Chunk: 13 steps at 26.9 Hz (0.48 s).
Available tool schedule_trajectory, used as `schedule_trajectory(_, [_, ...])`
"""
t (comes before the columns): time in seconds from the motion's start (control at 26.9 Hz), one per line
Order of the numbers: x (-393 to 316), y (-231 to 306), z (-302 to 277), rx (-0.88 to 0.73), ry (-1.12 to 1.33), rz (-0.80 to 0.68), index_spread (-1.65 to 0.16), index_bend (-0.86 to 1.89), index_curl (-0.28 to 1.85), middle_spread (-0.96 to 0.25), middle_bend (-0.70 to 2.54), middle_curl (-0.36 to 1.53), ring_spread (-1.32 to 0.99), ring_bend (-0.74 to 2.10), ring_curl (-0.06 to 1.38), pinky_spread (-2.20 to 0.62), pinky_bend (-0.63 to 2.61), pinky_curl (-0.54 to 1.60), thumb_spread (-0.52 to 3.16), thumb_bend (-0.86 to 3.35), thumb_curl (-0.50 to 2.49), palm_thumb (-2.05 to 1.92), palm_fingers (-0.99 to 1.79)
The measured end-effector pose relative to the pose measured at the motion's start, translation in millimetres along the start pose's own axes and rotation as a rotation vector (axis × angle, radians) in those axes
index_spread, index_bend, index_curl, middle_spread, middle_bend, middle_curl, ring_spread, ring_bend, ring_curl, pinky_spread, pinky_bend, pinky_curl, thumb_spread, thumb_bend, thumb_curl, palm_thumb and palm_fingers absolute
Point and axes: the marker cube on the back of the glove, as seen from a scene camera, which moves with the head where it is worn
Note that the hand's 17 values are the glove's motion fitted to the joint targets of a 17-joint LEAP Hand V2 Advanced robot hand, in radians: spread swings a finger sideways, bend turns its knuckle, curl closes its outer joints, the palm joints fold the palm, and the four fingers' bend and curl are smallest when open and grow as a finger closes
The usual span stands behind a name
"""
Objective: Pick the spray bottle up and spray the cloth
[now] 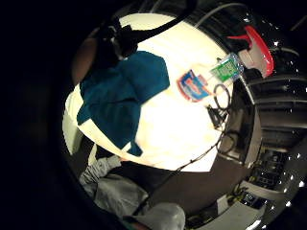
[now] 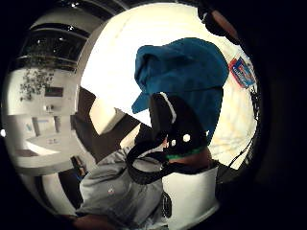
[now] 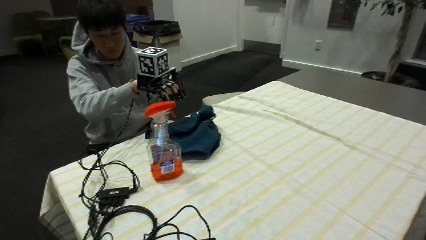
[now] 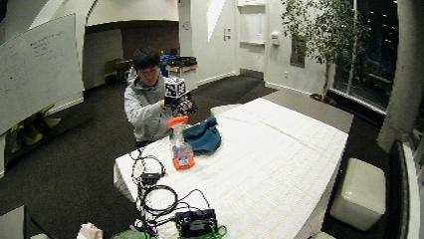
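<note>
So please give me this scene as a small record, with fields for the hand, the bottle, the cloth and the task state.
right hand: gloved right hand raised above the table edge, holding nothing; finger pose unclear
spray bottle: spray bottle upright on the striped tablecloth, orange liquid, red trigger head, untouched
cloth: blue cloth bunched on the tablecloth beside the bottle, behind it
cables: black cables near the table corner
task state: bottle not yet picked up

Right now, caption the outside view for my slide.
Gloved right hand raised above spray bottle and blue cloth.
</note>
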Motion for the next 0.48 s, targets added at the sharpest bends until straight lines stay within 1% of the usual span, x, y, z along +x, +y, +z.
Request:
schedule_trajectory(0.22, [9.6, -5.7, -6.3, -0.014, -0.009, -0.004, -0.23, 0.18, 0.16, -0.02, 0.27, 0.15, 0.02, 0.26, 0.15, 0.08, 0.56, 0.19, 0.74, 0.26, 0.11, 0.44, 0.68])
schedule_trajectory(0.48, [11.2, -6.7, -6.1, -0.007, -0.001, -0.011, -0.27, 0.16, 0.21, -0.03, 0.25, 0.21, 0.03, 0.25, 0.19, 0.1, 0.57, 0.23, 0.98, 0.24, 0.14, 0.47, 0.66])
